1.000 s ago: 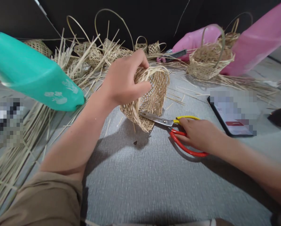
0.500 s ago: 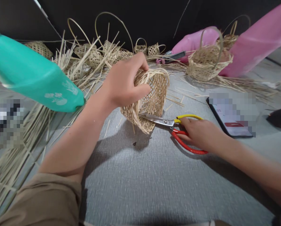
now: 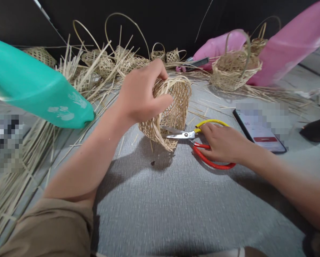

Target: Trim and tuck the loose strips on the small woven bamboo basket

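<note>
a teal plastic bottle-shaped thing (image 3: 42,89) with pale flower prints slants in from the left, its lower end beside loose pale strips (image 3: 18,178). at the far side, small woven baskets (image 3: 103,66) sit among spiky strips; a handled basket (image 3: 229,75) stands far right, in front of a large pink plastic thing (image 3: 291,46). a black-edged phone (image 3: 268,144) lies right, just beyond the right hand, and a dark rounded object (image 3: 316,129) is at the right edge. the forearm of the left hand (image 3: 142,94) crosses between the teal thing and the work, covering part of the grey textured surface (image 3: 162,214).

the pale open-weave basket (image 3: 149,128) is at the middle, tipped on its side above the grey surface, its mouth facing right and somewhat near; its long axis is hard to tell. the left hand pinches its upper rim, thumb at the mouth. the right hand (image 3: 221,142) is curled through the red and yellow handles of the metal scissors (image 3: 186,135), which point left, blades parted inside the mouth.

the left fingers' tips and the basket's far left side are hidden, the blade tips are faint against the weave, and the phone's screen is partly pixelated.
</note>
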`<state>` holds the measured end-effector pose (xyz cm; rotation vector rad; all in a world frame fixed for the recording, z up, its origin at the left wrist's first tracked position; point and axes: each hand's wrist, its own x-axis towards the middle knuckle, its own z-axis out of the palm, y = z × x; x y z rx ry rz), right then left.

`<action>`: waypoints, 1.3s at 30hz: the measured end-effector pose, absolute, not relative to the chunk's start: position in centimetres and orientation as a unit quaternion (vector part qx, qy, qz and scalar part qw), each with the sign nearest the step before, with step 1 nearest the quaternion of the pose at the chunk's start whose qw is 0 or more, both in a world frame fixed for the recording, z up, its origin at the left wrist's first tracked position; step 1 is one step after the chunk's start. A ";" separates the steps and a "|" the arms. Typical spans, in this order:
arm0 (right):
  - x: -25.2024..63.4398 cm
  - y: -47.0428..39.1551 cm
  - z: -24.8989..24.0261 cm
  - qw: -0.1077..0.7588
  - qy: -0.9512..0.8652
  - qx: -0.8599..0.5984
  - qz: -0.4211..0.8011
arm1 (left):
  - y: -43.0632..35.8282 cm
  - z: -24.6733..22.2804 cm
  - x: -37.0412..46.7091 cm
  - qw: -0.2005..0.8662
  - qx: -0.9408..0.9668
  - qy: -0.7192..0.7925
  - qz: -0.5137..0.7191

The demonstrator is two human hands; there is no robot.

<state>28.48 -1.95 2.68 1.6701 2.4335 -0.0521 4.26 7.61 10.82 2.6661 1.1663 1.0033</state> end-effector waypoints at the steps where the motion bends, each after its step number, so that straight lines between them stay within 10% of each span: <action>1: 28.4 -2.1 2.8 0.100 0.816 0.569 -0.023 | 7.6 10.8 4.3 0.032 0.866 0.377 0.327; 39: 32.4 -2.4 2.4 0.055 0.783 0.615 -0.069 | 9.0 11.3 3.1 0.050 0.915 0.229 0.329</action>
